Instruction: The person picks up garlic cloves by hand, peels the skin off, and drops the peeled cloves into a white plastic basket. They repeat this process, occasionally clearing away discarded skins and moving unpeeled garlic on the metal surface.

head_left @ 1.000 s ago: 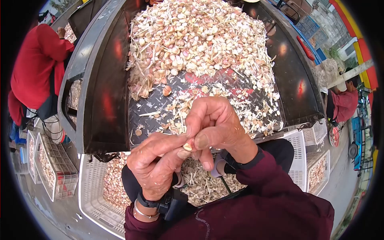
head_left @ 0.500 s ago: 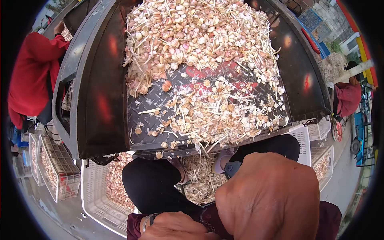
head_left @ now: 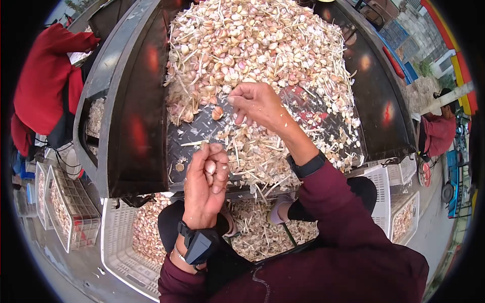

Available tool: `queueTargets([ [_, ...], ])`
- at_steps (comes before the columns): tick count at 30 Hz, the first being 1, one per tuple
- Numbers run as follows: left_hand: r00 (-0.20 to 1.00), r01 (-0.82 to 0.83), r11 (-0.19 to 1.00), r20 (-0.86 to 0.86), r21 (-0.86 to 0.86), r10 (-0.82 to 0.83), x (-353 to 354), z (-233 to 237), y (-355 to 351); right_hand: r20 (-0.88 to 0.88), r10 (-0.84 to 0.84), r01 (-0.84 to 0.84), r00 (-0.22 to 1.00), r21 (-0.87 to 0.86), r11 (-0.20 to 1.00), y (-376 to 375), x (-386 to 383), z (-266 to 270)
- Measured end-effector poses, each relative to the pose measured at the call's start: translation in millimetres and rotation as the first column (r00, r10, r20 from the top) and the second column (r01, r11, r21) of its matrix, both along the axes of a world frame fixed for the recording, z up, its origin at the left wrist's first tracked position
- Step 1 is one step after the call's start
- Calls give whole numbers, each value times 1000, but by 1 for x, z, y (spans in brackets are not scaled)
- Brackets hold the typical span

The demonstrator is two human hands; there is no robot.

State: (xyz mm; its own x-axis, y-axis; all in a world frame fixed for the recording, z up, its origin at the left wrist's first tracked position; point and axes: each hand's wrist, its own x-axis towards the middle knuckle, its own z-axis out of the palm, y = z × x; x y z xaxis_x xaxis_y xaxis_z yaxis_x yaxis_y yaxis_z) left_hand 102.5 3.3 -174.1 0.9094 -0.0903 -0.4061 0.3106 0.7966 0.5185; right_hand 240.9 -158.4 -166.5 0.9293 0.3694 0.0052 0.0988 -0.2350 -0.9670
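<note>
My left hand (head_left: 201,199), palm up and fingers curled, is at the front edge of the dark metal tray (head_left: 189,136). Garlic cloves (head_left: 209,167) are held in its fingers. My right hand (head_left: 260,107) is further forward, over the near side of the garlic pile (head_left: 247,43); its fingers are bent and apart, with nothing visible between them. A single garlic bulb (head_left: 217,113) lies on the tray just left of that hand. Dry skins and stalks (head_left: 262,154) are strewn below my right forearm.
A white crate (head_left: 118,252) of cloves stands at my left, and another white crate (head_left: 379,184) at my right. More skins (head_left: 262,227) lie between my feet. Dark side walls (head_left: 136,116) border the tray. People in red (head_left: 48,86) work at both sides.
Both hands have moved forward from close to my body to over the tray. Cloves now show in my left hand. The person at left has shifted an arm.
</note>
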Motion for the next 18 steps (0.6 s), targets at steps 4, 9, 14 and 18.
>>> queueTargets([
  [4, 997, -67, 998, 43, 9, 67, 8, -4, 9, 167, -41, 90, 985, -303, 949, 28, 51, -41],
  [9, 996, -92, 995, 28, 45, 90, 8, -9, 11, 474, 174, 161, 863, -583, 796, 56, 75, -76],
  [14, 995, -75, 991, 74, 113, 67, 8, -8, 11, 539, 361, 67, 761, -618, 783, 49, 79, -75],
  [18, 994, -77, 991, 85, 113, 68, 8, -7, 10, 537, 316, -36, 782, -467, 883, 28, 53, -38],
])
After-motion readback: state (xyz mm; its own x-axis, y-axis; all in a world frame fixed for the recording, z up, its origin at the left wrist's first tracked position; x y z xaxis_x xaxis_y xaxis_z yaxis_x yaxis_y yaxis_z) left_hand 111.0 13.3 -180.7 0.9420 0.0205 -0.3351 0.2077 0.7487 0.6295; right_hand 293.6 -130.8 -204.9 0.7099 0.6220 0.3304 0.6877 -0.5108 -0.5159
